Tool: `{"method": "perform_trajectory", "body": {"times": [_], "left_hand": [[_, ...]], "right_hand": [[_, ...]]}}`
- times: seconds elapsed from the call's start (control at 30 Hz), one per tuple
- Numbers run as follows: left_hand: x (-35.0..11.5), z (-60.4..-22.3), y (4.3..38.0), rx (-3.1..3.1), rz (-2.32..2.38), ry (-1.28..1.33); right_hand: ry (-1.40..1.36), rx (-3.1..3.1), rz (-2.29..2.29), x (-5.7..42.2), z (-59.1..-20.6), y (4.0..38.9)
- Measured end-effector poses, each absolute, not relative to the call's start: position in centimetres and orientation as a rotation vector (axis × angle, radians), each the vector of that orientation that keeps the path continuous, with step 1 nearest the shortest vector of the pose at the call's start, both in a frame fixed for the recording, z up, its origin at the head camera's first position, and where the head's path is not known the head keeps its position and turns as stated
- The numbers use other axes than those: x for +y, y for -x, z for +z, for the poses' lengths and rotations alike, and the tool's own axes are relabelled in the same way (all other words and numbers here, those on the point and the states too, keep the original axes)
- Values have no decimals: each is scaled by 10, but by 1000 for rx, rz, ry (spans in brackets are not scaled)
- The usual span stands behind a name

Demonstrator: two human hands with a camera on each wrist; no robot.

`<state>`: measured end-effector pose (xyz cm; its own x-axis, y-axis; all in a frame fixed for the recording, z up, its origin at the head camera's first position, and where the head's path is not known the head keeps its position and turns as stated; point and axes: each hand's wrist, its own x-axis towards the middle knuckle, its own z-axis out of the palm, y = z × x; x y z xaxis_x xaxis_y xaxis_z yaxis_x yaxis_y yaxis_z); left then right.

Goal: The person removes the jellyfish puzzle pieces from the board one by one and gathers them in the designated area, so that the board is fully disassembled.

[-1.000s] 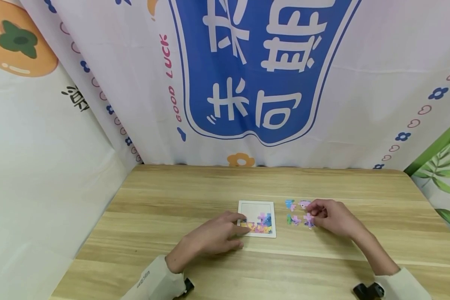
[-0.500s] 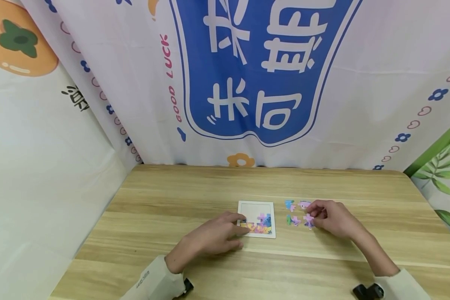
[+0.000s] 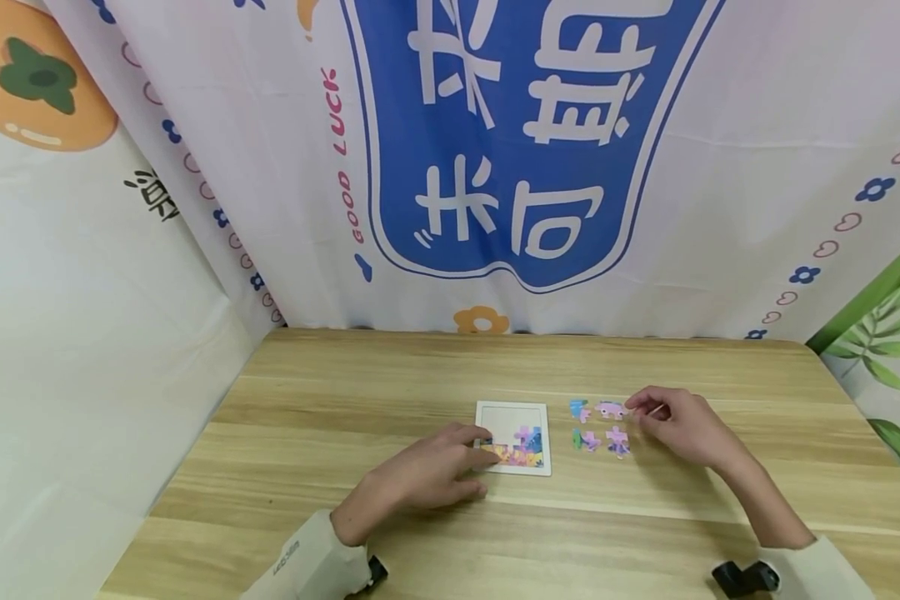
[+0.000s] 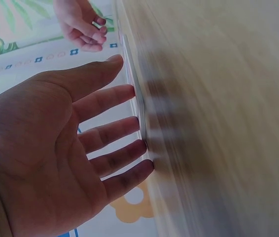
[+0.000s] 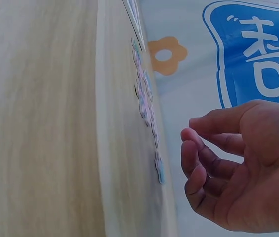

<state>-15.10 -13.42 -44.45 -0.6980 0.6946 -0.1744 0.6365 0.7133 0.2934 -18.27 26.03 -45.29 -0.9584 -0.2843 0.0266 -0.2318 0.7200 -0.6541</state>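
Right grip (image 3: 682, 427): narrow, loosely curled | pink puzzle piece (image 3: 610, 409): nine o'clock, just beside fingertips | left grip (image 3: 438, 467): wide, fingers touching puzzle tray (image 3: 506, 418), two o'clock

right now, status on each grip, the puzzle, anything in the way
Left grip on puzzle tray. Right grip seemingly empty, beside loose pieces. Tray partly filled. Left fingertips cover its left edge.

Right hand (image 3: 682, 427): shifted rightward and slightly farther from the person. Purple puzzle piece (image 3: 617, 442): formerly partly covered, now uncovered. Pink puzzle piece (image 3: 611, 410): more exposed at right; contact with the hand hard to judge. Right sleeve (image 3: 817, 571): shifted rightward.
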Motion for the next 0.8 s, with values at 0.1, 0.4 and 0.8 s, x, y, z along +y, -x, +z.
{"method": "perform_trajectory", "body": {"times": [0.1, 0.4, 0.8], "left_hand": [[-134, -444, 151, 2645, 309, -1050], [-130, -443, 150, 2642, 304, -1017], [-121, -441, 150, 2662, 282, -1065]], "right_hand": [[448, 2816, -1080, 256, -453, 183], [513, 2712, -1130, 222, -452, 186], [632, 2652, -1131, 179, -455, 190]]}}
